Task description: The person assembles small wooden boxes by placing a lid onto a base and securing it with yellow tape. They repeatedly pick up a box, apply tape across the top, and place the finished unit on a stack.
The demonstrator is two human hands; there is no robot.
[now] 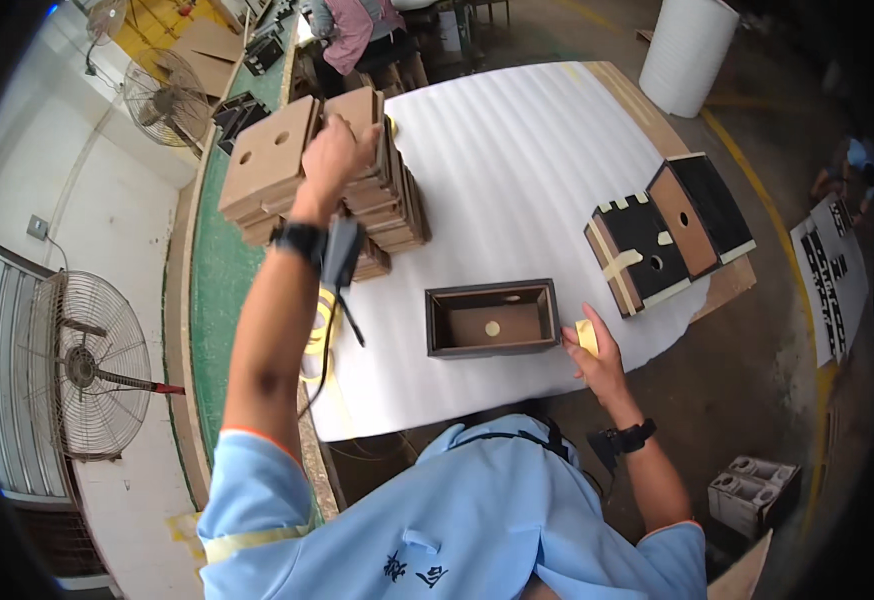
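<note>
At the far left of the foam-covered table point(517, 150), the left hand point(335, 150) is stretched well forward with its fingers curled over the top brown panel point(357, 110) of the stack of panels point(382, 205), gripping its upper edge. Nearer the body, the right hand point(597, 355) pinches a roll of yellowish tape point(587, 335) just beside the right end of the open dark box point(492, 318). That box lies long side left to right, well apart from the stack and much closer to the right hand than the left.
</note>
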